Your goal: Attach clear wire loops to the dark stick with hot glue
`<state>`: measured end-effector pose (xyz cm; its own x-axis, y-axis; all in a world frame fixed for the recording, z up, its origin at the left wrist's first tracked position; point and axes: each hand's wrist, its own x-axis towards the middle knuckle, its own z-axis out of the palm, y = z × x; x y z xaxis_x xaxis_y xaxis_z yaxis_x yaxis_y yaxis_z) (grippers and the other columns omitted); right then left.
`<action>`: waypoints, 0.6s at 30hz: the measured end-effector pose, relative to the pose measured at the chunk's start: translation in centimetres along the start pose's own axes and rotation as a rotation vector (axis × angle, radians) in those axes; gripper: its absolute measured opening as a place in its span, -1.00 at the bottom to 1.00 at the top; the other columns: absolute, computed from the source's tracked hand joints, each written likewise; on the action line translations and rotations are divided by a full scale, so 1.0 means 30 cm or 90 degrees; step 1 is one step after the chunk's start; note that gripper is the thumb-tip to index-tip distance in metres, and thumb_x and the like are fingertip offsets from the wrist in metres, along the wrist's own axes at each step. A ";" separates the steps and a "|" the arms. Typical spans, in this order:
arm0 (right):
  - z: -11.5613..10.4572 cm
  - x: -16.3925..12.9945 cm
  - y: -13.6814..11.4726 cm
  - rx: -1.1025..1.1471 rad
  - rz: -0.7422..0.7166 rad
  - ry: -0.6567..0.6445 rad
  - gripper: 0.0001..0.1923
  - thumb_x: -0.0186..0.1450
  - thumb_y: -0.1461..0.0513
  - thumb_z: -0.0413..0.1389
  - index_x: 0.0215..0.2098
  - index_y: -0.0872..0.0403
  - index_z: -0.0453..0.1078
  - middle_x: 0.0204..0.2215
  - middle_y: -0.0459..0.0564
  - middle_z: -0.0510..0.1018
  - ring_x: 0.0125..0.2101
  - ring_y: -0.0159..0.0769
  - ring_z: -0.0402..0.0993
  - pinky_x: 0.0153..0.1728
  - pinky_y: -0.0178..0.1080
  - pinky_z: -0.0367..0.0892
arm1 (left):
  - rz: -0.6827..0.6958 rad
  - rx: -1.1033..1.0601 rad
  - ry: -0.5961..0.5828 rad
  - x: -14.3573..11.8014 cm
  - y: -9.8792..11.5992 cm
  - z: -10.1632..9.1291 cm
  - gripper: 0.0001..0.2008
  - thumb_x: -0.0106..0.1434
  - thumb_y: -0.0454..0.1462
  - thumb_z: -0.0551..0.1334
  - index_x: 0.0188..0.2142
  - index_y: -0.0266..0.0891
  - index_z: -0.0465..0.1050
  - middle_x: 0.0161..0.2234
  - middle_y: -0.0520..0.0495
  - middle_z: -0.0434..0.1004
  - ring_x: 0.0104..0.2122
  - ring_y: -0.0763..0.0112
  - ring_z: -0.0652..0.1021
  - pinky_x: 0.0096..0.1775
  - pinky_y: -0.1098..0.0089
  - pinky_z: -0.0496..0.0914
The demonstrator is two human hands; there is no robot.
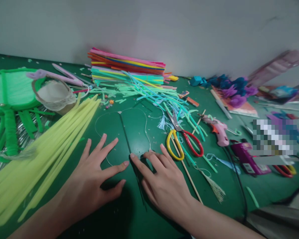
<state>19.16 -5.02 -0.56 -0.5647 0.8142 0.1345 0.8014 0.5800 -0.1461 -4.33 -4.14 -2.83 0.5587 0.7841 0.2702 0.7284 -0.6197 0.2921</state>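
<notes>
Right now both hands lie flat on the green bench (129, 215), pressing a thin wire frame (122, 132) down near the front edge. The left hand (94, 179) has its fingers spread, palm down, fingertips resting on the left lobe of the frame, closed on nothing. The right hand (164, 182) is likewise open and flat, its forefinger touching the dark stem (129, 146) that runs down the middle of the frame.

By my reading, the step in hand is flattening and truing the wire shape; the next move seems to call for steady, even pressure so the loops stay level.

Yellow straws (40, 152) fan out along the left edge. Scissors (184, 142) lie just right of the right hand, a pink glue gun (218, 129) beyond them. Bundled colored straws (127, 69) sit at the back edge against a plain pale wall (164, 30).
</notes>
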 end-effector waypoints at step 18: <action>0.009 -0.001 0.000 -0.024 -0.013 0.028 -0.52 0.38 0.23 -0.02 0.26 -0.01 0.29 -0.07 0.07 0.50 -0.02 -0.09 0.43 0.23 0.18 0.19 | 0.004 0.002 0.000 -0.004 0.000 0.000 -0.67 0.24 -0.18 0.26 0.02 0.06 0.52 0.39 -0.21 0.02 0.36 -0.25 0.02 0.18 -0.43 -0.02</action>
<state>19.12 -5.04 -0.83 -0.5721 0.8001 0.1807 0.7973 0.5941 -0.1066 -4.40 -4.24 -2.87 0.5631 0.7805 0.2715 0.7267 -0.6241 0.2871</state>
